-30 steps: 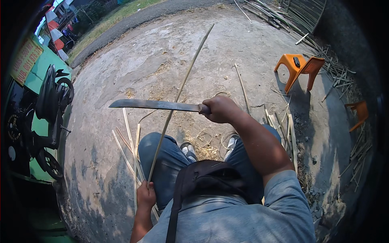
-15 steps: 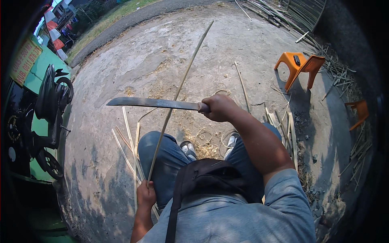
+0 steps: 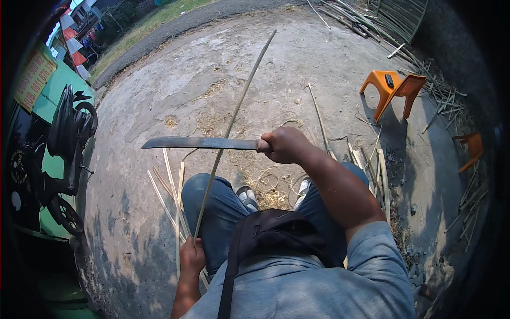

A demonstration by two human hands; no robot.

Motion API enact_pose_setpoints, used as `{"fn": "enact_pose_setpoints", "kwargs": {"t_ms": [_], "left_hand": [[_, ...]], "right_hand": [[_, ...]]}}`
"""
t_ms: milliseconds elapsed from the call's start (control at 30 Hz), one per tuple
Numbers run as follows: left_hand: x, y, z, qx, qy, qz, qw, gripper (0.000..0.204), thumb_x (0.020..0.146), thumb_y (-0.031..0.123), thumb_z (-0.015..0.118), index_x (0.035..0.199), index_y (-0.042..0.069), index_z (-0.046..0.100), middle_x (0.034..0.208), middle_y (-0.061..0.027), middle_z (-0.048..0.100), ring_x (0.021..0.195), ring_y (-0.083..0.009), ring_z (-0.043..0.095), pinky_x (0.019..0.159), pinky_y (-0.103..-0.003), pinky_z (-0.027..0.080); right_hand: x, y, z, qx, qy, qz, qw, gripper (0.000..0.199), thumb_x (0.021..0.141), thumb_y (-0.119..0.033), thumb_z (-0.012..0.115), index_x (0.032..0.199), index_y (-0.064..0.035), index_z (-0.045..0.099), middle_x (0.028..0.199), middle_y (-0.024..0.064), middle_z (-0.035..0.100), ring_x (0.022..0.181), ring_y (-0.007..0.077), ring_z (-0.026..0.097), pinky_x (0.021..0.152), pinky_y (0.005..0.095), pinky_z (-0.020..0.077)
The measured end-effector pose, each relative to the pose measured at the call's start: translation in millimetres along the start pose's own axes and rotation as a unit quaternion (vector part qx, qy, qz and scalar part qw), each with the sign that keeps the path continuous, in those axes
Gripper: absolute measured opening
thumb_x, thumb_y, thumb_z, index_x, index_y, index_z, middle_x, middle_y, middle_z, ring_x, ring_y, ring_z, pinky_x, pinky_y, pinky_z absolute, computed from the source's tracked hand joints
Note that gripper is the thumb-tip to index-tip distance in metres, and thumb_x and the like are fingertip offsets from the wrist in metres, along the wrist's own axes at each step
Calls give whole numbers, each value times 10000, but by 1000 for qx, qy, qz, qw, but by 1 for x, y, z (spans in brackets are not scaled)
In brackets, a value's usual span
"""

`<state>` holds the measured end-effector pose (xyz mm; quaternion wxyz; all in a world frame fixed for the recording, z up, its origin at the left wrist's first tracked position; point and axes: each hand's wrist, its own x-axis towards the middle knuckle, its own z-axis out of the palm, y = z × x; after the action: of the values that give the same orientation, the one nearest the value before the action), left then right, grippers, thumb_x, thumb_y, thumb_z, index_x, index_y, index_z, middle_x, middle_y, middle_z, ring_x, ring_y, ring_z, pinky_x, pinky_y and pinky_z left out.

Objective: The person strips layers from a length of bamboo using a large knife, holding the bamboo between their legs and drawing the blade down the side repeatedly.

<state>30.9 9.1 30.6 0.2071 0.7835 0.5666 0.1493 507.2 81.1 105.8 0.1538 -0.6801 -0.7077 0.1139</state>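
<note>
My right hand [image 3: 287, 144] is closed around the short handle of a machete [image 3: 204, 143], its long blade pointing left. The blade lies across a long, thin bamboo strip [image 3: 234, 112], apparently against it, though exact contact is hard to tell. At my left thigh, my left hand [image 3: 192, 255] grips the lower end of that strip, which slants up and away to the right. Several pale split strips [image 3: 167, 204] lean beside my left knee, passing near my left hand. A black bag [image 3: 279, 234] rests in my lap.
More cut strips [image 3: 381, 178] stand by my right knee. An orange plastic chair [image 3: 383, 87] with a small black object on it is at the right, another orange piece [image 3: 469, 150] beyond it. Bamboo poles [image 3: 366, 29] lie at the far right. A black motorcycle [image 3: 66, 154] stands at left.
My right hand has drawn the machete slightly toward me, lower along the bamboo strip. The strip's far tip has shifted a little left. My left hand stays in place.
</note>
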Motion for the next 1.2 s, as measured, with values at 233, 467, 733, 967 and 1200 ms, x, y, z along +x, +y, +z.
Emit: {"fn": "enact_pose_setpoints", "kwargs": {"t_ms": [233,467,733,967,1200], "left_hand": [[3,8,-5,1,-2,5,1000,560,1105,489,490,860,-14,520,770,-318,580,779,-590,570,664,-618,425],[0,2,-2,-2,2,9,1000,556,1105,484,490,853,-11,523,756,-305,584,764,-579,579,653,-614,426],[1,4,-5,23,5,5,1000,553,1095,511,499,875,5,537,754,-292,591,760,-562,594,656,-615,443],[2,6,-10,74,14,6,997,566,1080,542,512,889,10,533,779,-291,609,785,-565,606,673,-625,458],[3,11,-11,69,14,8,997,547,1075,530,531,901,12,535,783,-288,610,798,-568,607,682,-623,464]], "right_hand": [[1,10,-1,-5,20,7,1000,160,884,-290,713,866,-131,719,794,156,720,803,401,716,715,530,566],[0,-5,2,30,-24,14,999,169,885,-310,699,924,-156,758,892,147,752,897,382,735,788,517,586],[8,-10,2,-46,-35,41,997,156,834,-262,722,948,-172,780,906,129,763,889,350,753,781,481,605],[7,36,2,113,21,203,972,218,897,-276,667,1044,-168,786,1009,150,774,983,361,744,870,492,588],[-3,-15,9,-27,-63,-18,997,159,823,-244,712,953,-184,780,914,107,769,904,338,752,776,478,594]]}}
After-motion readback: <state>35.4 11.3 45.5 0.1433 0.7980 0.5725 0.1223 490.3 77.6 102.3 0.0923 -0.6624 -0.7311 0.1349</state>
